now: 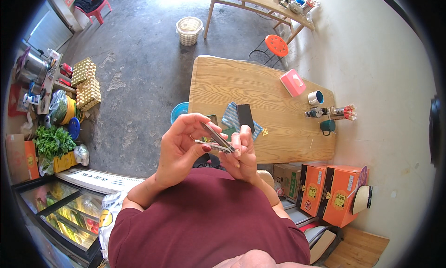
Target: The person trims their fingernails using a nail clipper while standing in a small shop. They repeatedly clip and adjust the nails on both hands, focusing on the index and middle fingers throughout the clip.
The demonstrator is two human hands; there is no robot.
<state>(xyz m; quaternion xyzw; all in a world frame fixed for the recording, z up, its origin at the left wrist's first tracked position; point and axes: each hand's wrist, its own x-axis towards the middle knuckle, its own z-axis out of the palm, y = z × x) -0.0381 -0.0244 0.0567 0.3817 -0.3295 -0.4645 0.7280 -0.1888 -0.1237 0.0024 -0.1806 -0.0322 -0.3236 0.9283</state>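
Observation:
My left hand holds a metal nail clipper, its lever and body spread apart between thumb and fingers. The clipper's narrow end points at the bent fingers of my right hand. Those fingertips are beside that end; whether they grip it cannot be told. Beyond the hands, a black smartphone lies partly on a blue-and-white patterned cloth on the wooden table. A dark green flat item is partly hidden behind my fingers.
A pink tissue box, a white mug, a dark green mug and a holder of red-tipped sticks stand at the table's right side. A blue basin is beyond its left edge; orange boxes are stacked at lower right.

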